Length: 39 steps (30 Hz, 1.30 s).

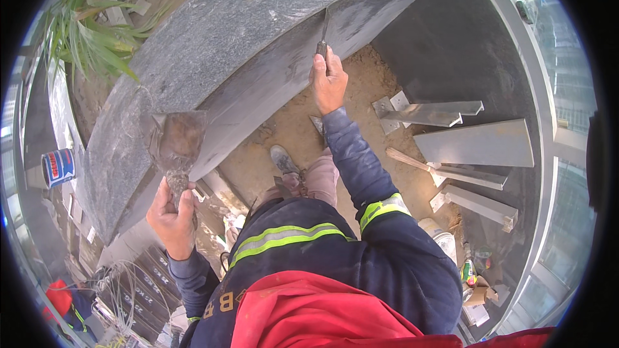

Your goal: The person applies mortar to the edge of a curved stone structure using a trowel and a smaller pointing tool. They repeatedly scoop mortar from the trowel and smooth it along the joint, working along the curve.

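My left hand (pixel 173 216) is closed around the crusted handle of a wide, square-ended trowel (pixel 180 136). Its blade carries brownish smears and lies over the edge of the grey granite slab (pixel 193 45). Farther off, my right hand (pixel 329 82) grips the dark handle of a narrow pointing trowel (pixel 322 45). That thin blade reaches up to the seam between two panels of the stone wall's inner face (pixel 284 67), and its tip appears to touch the joint.
Metal brackets (pixel 425 114) and a flat grey board (pixel 480 144) lie on the sandy ground to the right, beside a wooden-handled tool (pixel 406 158). A blue-red can (pixel 58 167) stands at left, below a leafy plant (pixel 90 29). Another person (pixel 61 306) is at lower left.
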{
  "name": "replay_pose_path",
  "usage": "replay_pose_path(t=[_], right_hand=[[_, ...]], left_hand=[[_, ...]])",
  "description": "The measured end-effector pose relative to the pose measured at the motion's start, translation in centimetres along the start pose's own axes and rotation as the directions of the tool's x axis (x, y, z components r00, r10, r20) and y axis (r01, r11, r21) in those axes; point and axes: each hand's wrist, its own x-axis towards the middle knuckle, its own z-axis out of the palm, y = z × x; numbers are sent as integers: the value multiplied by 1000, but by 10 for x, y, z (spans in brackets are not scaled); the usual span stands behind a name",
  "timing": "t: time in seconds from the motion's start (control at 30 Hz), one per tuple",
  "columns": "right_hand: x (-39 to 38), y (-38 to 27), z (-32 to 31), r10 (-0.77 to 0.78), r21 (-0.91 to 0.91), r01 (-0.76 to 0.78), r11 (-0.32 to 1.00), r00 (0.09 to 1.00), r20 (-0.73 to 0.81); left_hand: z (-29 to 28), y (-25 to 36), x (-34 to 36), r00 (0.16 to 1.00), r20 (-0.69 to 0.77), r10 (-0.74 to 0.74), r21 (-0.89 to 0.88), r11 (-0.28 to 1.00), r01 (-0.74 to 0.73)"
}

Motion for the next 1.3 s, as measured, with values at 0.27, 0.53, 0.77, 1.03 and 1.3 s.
replay_pose_path(t=[0.27,0.53,0.77,1.03,1.3], right_hand=[[1,-17,-29,47,121,-42,992,998,-37],[15,-15,-8,-37,-8,37,999,999,-11],[-20,-11,-14,-42,-126,58,990,991,126],[-71,-39,-87,233,81,-255,964,949,213],[-83,-162,-95,201,371,-392,842,866,458]], left_hand=[[1,2,-2,1000,9,1,-31,1000,-1],[3,7,-9,1000,17,-25,-52,998,26],[7,7,-9,999,34,-25,-89,996,28],[34,6,0,995,53,82,-258,964,-66],[123,38,-11,857,506,92,-478,858,190]])
